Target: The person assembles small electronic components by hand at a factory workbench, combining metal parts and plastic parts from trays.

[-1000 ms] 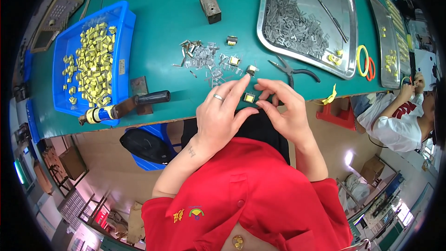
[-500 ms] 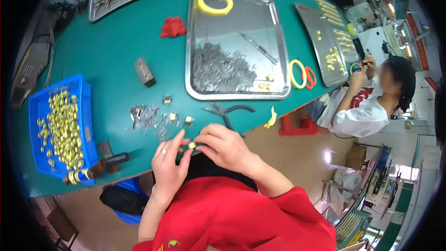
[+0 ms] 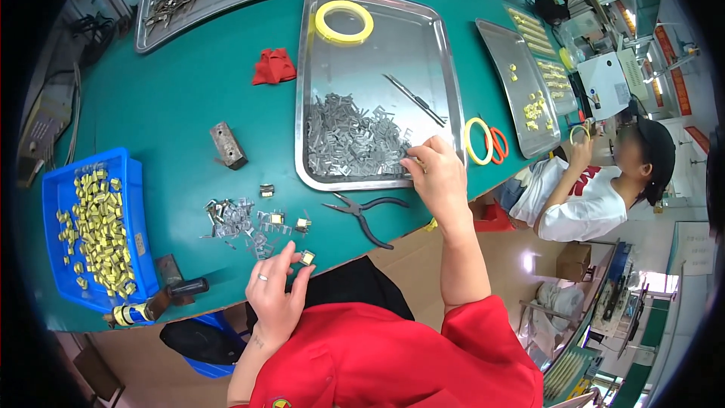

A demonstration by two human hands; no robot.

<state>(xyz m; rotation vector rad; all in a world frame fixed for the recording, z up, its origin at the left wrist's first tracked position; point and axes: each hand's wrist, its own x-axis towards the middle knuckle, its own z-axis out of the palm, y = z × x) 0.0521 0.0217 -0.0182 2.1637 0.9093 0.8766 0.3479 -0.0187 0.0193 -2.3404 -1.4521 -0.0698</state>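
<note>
My left hand (image 3: 275,291) is closed in a pinch on a small yellow-wrapped transformer coil (image 3: 307,258) just off the table's front edge. Over the near right part of a metal tray (image 3: 377,69) is my right hand (image 3: 439,181), its thumb and fingers pinched together. What they hold, if anything, is hidden. Beside those fingertips lies a heap of thin grey metal laminations (image 3: 351,136), some E-shaped. Past my left hand, two more coils, one of them a yellow coil (image 3: 276,218), rest by a smaller scatter of laminations (image 3: 230,217).
Black-handled pliers (image 3: 359,208) lie before the tray; tweezers (image 3: 414,99) and a yellow tape roll (image 3: 343,23) are in it. A blue bin (image 3: 136,204) of coils stands left, near a metal block (image 3: 227,146). Orange scissors (image 3: 499,145) lie right. A co-worker (image 3: 581,193) sits beyond.
My right hand has left the coil beside my left hand and reached forward and right to the tray. The left hand still holds the coil. The view has shifted slightly.
</note>
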